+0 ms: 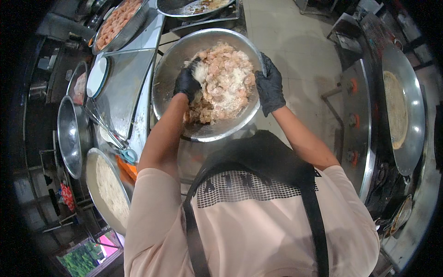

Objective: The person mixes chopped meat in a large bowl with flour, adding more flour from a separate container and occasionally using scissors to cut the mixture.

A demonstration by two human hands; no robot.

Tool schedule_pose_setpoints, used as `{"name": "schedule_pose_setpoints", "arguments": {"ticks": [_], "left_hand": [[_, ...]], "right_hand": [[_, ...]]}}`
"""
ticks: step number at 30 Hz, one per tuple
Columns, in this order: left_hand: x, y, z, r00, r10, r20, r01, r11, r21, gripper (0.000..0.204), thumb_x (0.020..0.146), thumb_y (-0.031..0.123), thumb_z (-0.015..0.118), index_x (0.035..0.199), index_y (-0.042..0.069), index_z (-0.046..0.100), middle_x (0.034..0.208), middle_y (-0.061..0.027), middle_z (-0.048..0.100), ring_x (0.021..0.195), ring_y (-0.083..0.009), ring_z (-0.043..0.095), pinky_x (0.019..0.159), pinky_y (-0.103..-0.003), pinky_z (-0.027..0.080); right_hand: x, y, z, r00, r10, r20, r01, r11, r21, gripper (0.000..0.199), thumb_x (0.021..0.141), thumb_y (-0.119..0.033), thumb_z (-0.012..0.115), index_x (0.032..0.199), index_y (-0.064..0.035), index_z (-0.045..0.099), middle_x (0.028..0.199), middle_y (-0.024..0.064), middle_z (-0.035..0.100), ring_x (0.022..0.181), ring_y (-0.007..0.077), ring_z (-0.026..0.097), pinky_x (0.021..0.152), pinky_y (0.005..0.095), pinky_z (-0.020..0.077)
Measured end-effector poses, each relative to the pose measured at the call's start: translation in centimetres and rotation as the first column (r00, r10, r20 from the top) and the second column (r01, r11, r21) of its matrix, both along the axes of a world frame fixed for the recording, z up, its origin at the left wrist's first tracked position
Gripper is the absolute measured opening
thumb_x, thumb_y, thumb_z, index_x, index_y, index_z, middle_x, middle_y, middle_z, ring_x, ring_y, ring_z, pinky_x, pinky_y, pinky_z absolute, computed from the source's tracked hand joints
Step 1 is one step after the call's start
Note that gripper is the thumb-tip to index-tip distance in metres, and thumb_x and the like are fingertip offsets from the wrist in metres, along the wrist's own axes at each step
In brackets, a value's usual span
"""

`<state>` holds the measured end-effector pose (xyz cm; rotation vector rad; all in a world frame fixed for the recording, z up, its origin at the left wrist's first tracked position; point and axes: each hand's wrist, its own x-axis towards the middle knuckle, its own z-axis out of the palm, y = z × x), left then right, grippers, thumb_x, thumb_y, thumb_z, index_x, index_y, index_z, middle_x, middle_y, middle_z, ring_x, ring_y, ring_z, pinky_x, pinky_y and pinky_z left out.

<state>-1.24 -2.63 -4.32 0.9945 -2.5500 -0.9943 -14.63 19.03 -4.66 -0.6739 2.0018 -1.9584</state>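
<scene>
"Counter (127, 69) at left; what's beside it?"
"Wide, shiny metal bowl (163, 87) full of pale pink meat chunks (226, 83) dusted white."
"Hands?"
"Left hand (187, 84) reaches in, fingers buried, cannot tell how; right hand (270, 87) pinches the bowl's rim."

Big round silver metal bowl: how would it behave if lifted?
The bowl is probably heavy, loaded with pale pink, white-powdered chunks. Its metal suggests stiffness. With the black-gloved right hand gripping one side, it might tip.
</scene>
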Motion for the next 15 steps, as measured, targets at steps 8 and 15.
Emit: {"name": "schedule_pose_setpoints", "arguments": {"ticks": [8, 15], "left_hand": [[-5.5, -0.3, 1.2, 0.939, 0.205, 0.277, -0.256, 0.953, 0.163, 0.065, 0.076, 0.05, 0.058, 0.123, 0.005, 0.051, 0.127, -0.0201, 0.049, 0.118, -0.0336, 0.048, 0.097, -0.042, 0.038], [-0.8, 11.9, -0.2, 0.895, -0.221, 0.388, 0.414, 0.737, -0.534, 0.083, 0.079, 0.056, 0.052, 0.144, 0.016, 0.018, 0.149, -0.0158, 0.014, 0.136, -0.0401, 0.016, 0.103, -0.063, 0.014]], "right_hand": [[-0.9, -0.1, -0.5, 0.994, -0.06, -0.086, 0.064, 0.997, 0.045, 0.049, 0.074, 0.006, 0.049, 0.123, -0.0002, 0.05, 0.114, 0.0138, 0.059, 0.106, 0.022, 0.055, 0.094, 0.0311, 0.0402], [-0.1, -0.9, -0.3, 0.997, -0.012, -0.08, 0.012, 1.0, -0.002, 0.047, 0.073, 0.006, 0.048, 0.119, 0.0002, 0.052, 0.108, 0.0167, 0.061, 0.102, 0.0259, 0.058, 0.091, 0.0332, 0.0426]]}}
